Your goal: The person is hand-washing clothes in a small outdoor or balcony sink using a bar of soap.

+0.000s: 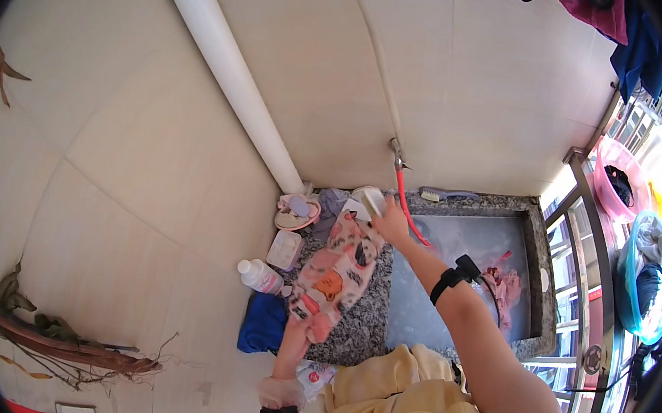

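Observation:
A pink garment point(323, 278) with a cartoon print lies stretched along the speckled granite ledge point(358, 324) beside a sink. My left hand point(297, 327) is at its near end, with the fingers hidden by the pink cloth. At the garment's far end, my right hand point(393, 222) grips a white oblong object point(372, 201), blurred, possibly a scrub brush. Cloudy water point(438, 278) stands in the sink, and pink cloth point(503, 291) lies in it on the right. A red hose point(401, 196) runs from the wall tap point(396, 148) down into the water.
Along the ledge's left side are a pink soap dish point(296, 222), a white tub point(284, 250), a white bottle point(260, 276) and a folded blue cloth point(262, 323). A scrubbing brush point(447, 195) lies on the back rim. Basins of clothes point(648, 270) stand beyond the metal railing point(599, 247).

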The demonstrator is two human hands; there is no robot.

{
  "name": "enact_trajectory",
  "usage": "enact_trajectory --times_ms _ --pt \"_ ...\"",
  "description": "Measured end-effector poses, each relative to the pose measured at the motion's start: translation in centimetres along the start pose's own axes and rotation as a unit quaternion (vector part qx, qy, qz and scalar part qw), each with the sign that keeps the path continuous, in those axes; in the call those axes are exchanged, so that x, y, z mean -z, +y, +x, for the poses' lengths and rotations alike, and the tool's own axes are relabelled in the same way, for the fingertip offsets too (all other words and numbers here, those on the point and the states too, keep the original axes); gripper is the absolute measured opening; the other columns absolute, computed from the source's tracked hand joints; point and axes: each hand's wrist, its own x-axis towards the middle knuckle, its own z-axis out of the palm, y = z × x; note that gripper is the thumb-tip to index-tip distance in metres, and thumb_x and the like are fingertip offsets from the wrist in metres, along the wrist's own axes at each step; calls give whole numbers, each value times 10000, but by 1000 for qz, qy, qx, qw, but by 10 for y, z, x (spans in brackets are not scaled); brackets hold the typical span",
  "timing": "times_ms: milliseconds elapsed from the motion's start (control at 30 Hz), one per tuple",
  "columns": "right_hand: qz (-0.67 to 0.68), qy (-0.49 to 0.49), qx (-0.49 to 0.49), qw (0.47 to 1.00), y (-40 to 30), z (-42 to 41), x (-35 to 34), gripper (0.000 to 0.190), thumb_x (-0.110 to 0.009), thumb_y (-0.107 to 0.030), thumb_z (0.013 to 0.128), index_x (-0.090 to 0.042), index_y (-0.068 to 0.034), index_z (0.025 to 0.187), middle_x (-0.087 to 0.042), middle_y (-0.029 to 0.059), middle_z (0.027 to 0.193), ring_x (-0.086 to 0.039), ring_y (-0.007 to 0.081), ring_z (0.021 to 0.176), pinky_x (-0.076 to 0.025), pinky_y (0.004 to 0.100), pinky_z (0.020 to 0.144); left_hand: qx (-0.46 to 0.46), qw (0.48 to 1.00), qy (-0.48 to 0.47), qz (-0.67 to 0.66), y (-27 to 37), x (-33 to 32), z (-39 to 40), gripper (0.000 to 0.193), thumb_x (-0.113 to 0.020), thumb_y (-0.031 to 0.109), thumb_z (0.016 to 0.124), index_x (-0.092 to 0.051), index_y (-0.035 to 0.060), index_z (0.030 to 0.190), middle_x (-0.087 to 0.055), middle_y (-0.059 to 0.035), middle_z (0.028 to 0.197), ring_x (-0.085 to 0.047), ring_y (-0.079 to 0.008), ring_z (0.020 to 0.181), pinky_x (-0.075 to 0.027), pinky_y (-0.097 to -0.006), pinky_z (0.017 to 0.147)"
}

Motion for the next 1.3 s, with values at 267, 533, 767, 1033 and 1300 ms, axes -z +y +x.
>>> enact_trajectory --times_ms 267,533,767,1033,1300 --pt "-130 -243 267 923 -6 -174 -54 706 -643 -233 750 -353 -234 1394 -473 221 1192 -522 349 1068 -447 483 834 -309 624 71 714 -43 11 45 534 -720 113 687 -496 -46 1145 -394 -271 1245 -404 -437 1148 -367 -463 976" --pt "-210 -48 106 971 60 -78 -71 668 -663 -199 722 -414 -208 1341 -495 189 1113 -522 339 1005 -432 471 830 -153 804 21 574 -77 59 74 412 -689 30 701 -537 -5 1082 -575 -185 930 -576 -368 884 -462 -416 796" --pt "-146 -159 375 902 -19 -148 -62 597 -691 -268 712 -482 -206 1267 -507 185 1107 -548 353 939 -457 457 824 -172 816 37 550 -76 72 71 349 -688 25 696 -562 25 1022 -612 -178 875 -608 -371 853 -478 -410 747" --pt "-238 -55 77 967 13 -61 -69 550 -681 -240 748 -483 -210 1260 -510 166 1033 -525 332 939 -436 457 738 -177 790 79 581 -84 76 59 316 -721 68 664 -586 10 944 -601 -197 881 -599 -387 848 -483 -414 733" --pt "-160 -87 269 946 25 -86 -117 634 -670 -250 730 -443 -176 1317 -501 174 1068 -515 321 981 -426 472 771 -171 807 64 562 -77 72 59 333 -746 103 659 -590 1 935 -606 -191 854 -604 -380 829 -486 -399 723"
